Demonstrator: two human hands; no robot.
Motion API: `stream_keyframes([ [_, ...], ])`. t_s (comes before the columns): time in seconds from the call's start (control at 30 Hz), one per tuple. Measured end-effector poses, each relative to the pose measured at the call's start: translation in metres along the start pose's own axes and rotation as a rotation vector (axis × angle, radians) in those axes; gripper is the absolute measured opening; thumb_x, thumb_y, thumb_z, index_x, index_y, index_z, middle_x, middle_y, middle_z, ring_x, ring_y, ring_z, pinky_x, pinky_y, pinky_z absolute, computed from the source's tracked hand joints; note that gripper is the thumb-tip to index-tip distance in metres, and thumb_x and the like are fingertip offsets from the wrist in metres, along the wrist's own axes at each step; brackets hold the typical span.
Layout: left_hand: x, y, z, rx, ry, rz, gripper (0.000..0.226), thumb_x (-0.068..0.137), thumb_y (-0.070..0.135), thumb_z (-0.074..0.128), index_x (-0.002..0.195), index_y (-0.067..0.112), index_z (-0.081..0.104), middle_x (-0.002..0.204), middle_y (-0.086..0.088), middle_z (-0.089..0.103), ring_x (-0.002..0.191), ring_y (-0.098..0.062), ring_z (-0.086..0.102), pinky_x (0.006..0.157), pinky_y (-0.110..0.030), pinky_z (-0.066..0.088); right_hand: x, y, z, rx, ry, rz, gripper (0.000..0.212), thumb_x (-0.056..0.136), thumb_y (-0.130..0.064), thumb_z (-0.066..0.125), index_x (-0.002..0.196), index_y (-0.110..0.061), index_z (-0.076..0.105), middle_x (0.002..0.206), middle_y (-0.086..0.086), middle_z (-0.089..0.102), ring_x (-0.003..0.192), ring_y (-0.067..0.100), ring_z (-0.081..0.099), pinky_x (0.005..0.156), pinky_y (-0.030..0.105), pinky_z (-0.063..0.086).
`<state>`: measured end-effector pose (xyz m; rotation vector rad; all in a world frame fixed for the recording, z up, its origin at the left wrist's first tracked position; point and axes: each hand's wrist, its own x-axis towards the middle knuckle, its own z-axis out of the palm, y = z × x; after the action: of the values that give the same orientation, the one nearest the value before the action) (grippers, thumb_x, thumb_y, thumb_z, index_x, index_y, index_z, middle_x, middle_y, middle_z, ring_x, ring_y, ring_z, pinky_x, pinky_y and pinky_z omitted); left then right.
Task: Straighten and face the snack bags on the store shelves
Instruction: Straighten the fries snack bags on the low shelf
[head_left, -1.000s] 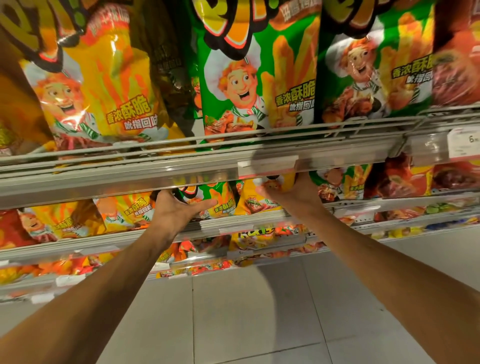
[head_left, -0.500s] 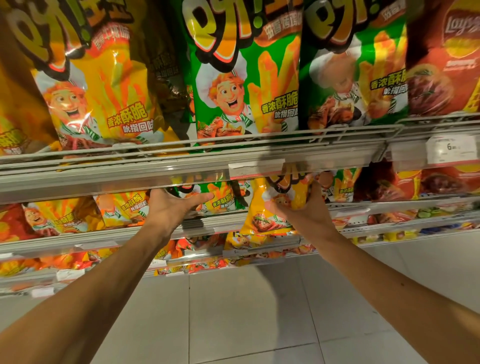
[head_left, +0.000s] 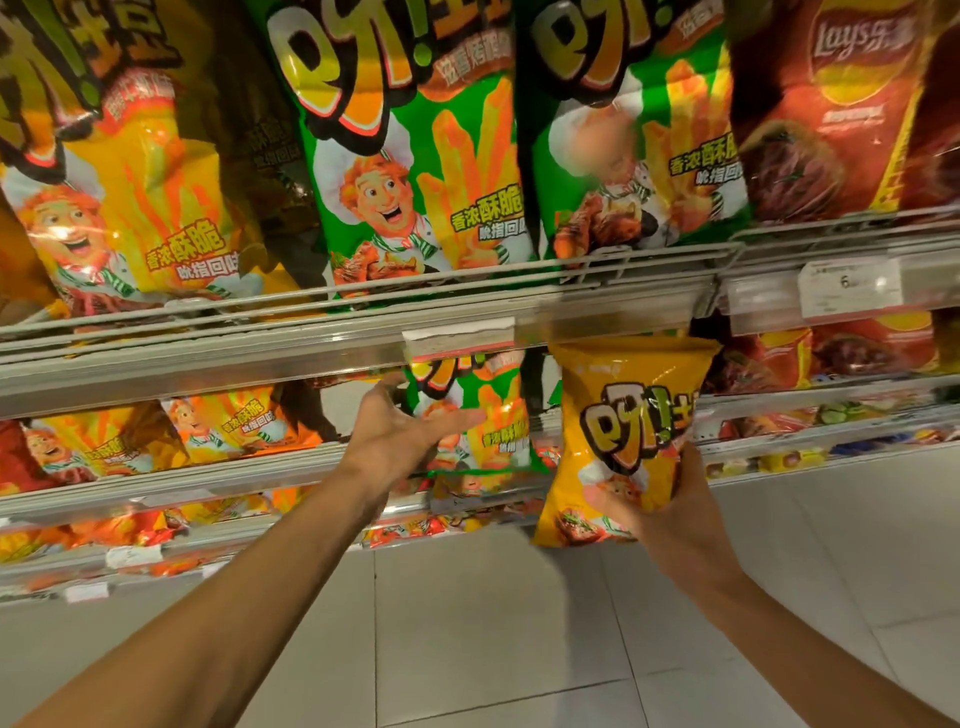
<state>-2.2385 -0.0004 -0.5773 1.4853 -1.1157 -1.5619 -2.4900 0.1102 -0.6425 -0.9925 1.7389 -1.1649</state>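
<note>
While the right hand (head_left: 670, 512) grips a yellow snack bag (head_left: 618, 441) by its lower part, fingers wrapped round the right edge and thumb pressed across the front, the bag hangs clear of the shelving, out in front of the second shelf (head_left: 260, 473) and just below the rail of the top shelf (head_left: 208, 358). It stands roughly upright with its printed face turned outward, tilted a little so its top leans to the right. The left hand (head_left: 402, 436) is spread open, fingers apart, palm turned toward the goods; its fingertips lie against a green snack bag (head_left: 488, 415) that stands on the second shelf immediately to the right of that hand and just left of the held bag. Whether the hand presses on the green bag or only brushes it I cannot tell. Further left of the open hand, yellow bags (head_left: 223, 426) of the same brand lean at uneven angles on the same shelf. Above both hands, the top shelf carries large bags facing out: a yellow one (head_left: 130, 208) up to the left, two green ones (head_left: 415, 182) directly overhead, and a red chip bag (head_left: 831, 114) above and right of the gripping hand. A price tag (head_left: 849, 287) sits on the rail just above that hand to the right. Below the forearms lies pale tiled floor (head_left: 493, 623).
</note>
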Motion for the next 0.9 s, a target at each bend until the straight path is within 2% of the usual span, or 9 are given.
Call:
stream_keyframes([
  [0.13, 0.020, 0.012, 0.027, 0.068, 0.067, 0.102, 0.046, 0.068, 0.013, 0.090, 0.105, 0.006, 0.064, 0.102, -0.006, 0.075, 0.108, -0.027, 0.069, 0.093, -0.040, 0.058, -0.016, 0.020, -0.023, -0.014, 0.004, 0.046, 0.088, 0.048, -0.035, 0.101, 0.119, -0.051, 0.052, 0.111, -0.027, 0.070, 0.100, -0.005, 0.067, 0.081, 0.026, 0.055],
  [0.2, 0.028, 0.009, 0.038, 0.077, 0.099, 0.129, 0.042, 0.068, 0.012, 0.089, 0.100, 0.008, 0.063, 0.098, -0.003, 0.072, 0.104, -0.026, 0.069, 0.093, -0.045, 0.057, -0.021, 0.028, -0.032, -0.017, -0.001, 0.060, 0.084, 0.053, -0.025, 0.102, 0.116, -0.051, 0.053, 0.109, -0.025, 0.072, 0.098, -0.003, 0.069, 0.078, 0.026, 0.055],
  [0.3, 0.036, 0.003, 0.051, 0.071, 0.155, 0.122, 0.038, 0.069, 0.009, 0.088, 0.097, 0.003, 0.063, 0.098, -0.008, 0.072, 0.100, -0.023, 0.070, 0.087, -0.042, 0.060, -0.023, 0.037, -0.044, -0.008, 0.005, 0.088, 0.085, 0.046, -0.038, 0.095, 0.118, -0.046, 0.051, 0.107, -0.029, 0.070, 0.095, -0.007, 0.069, 0.076, 0.023, 0.054],
  [0.4, 0.044, 0.002, 0.058, 0.104, 0.177, 0.108, 0.041, 0.072, 0.006, 0.085, 0.104, -0.008, 0.063, 0.104, -0.014, 0.070, 0.089, -0.012, 0.070, 0.066, -0.021, 0.060, -0.018, 0.042, -0.052, -0.003, 0.011, 0.102, 0.083, 0.051, -0.030, 0.098, 0.117, -0.045, 0.050, 0.106, -0.032, 0.069, 0.093, -0.010, 0.067, 0.072, 0.015, 0.053],
  [0.47, 0.047, 0.001, 0.060, 0.150, 0.169, 0.108, 0.041, 0.074, 0.006, 0.085, 0.105, -0.009, 0.063, 0.099, -0.010, 0.069, 0.084, -0.011, 0.068, 0.060, -0.015, 0.056, -0.014, 0.042, -0.055, -0.002, 0.015, 0.093, 0.082, 0.052, -0.031, 0.098, 0.116, -0.048, 0.050, 0.105, -0.038, 0.066, 0.093, -0.015, 0.065, 0.064, 0.008, 0.052],
  [0.53, 0.049, -0.003, 0.063, 0.202, 0.143, 0.092, 0.039, 0.076, 0.008, 0.084, 0.106, -0.007, 0.063, 0.102, -0.011, 0.069, 0.090, -0.017, 0.067, 0.065, -0.018, 0.058, -0.011, 0.040, -0.057, -0.001, 0.019, 0.081, 0.083, 0.048, -0.041, 0.095, 0.117, -0.049, 0.050, 0.105, -0.040, 0.065, 0.094, -0.018, 0.063, 0.063, 0.004, 0.050],
  [0.63, 0.050, -0.010, 0.068, 0.268, 0.126, 0.080, 0.029, 0.079, 0.013, 0.082, 0.096, 0.002, 0.060, 0.098, -0.008, 0.066, 0.095, -0.022, 0.064, 0.074, -0.023, 0.054, -0.006, 0.039, -0.061, 0.001, 0.003, 0.073, 0.087, 0.044, -0.050, 0.093, 0.120, -0.049, 0.050, 0.109, -0.034, 0.067, 0.098, -0.012, 0.065, 0.070, 0.013, 0.052],
  [0.73, 0.052, -0.015, 0.072, 0.322, 0.111, 0.077, 0.035, 0.082, 0.018, 0.080, 0.102, -0.002, 0.060, 0.102, -0.012, 0.066, 0.100, -0.027, 0.063, 0.088, -0.035, 0.050, -0.001, 0.039, -0.067, 0.017, -0.017, 0.070, 0.089, 0.044, -0.050, 0.094, 0.122, -0.050, 0.051, 0.113, -0.025, 0.070, 0.101, -0.002, 0.069, 0.077, 0.022, 0.057],
  [0.9, 0.049, -0.020, 0.069, 0.396, 0.084, 0.091, 0.025, 0.081, 0.017, 0.081, 0.097, 0.014, 0.062, 0.101, -0.002, 0.067, 0.094, -0.011, 0.063, 0.088, -0.032, 0.049, -0.001, 0.032, -0.072, -0.015, -0.018, 0.035, 0.088, 0.044, -0.054, 0.097, 0.118, -0.055, 0.049, 0.112, -0.028, 0.070, 0.099, -0.006, 0.068, 0.072, 0.014, 0.055],
])
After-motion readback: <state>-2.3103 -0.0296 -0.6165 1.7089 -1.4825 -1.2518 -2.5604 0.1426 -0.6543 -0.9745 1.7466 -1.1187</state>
